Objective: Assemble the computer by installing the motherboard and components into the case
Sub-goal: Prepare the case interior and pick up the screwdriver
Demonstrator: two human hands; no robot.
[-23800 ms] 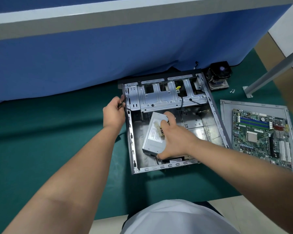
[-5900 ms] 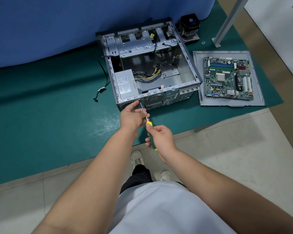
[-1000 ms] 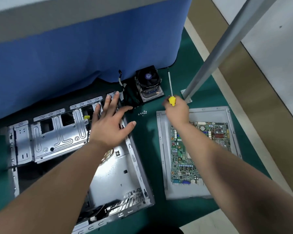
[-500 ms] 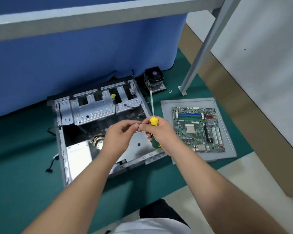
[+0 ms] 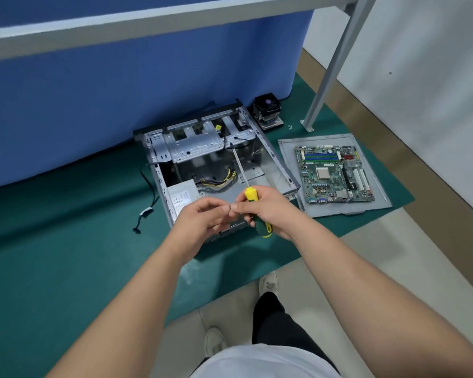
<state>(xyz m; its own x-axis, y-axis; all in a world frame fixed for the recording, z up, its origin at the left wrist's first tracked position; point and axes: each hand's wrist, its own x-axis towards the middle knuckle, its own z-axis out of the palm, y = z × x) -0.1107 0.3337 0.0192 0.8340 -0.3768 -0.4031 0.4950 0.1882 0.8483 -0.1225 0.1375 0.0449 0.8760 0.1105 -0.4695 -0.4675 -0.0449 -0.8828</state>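
Note:
The open grey computer case [image 5: 273,159] lies on the green mat, with the power supply [image 5: 182,196] in its near left corner and yellow cables beside it. To the right, the green motherboard [image 5: 333,173] rests on the grey side panel [image 5: 288,156]. Over the case's near edge my right hand [image 5: 273,211] grips the yellow-green screwdriver [image 5: 250,195], shaft pointing up and away. My left hand [image 5: 202,218] meets it fingertip to fingertip, thumb and forefinger pinched as on a small screw that the fingertips hide.
A black CPU cooler [image 5: 266,111] stands behind the case, with loose screws [image 5: 290,127] next to it. A grey table leg [image 5: 331,64] rises at the right. A loose black cable [image 5: 145,211] lies left of the case. Blue cloth [image 5: 120,91] hangs behind.
Since a second ago both hands have drawn back from the screws and the case's far corner and met over its near edge. My view has pulled back.

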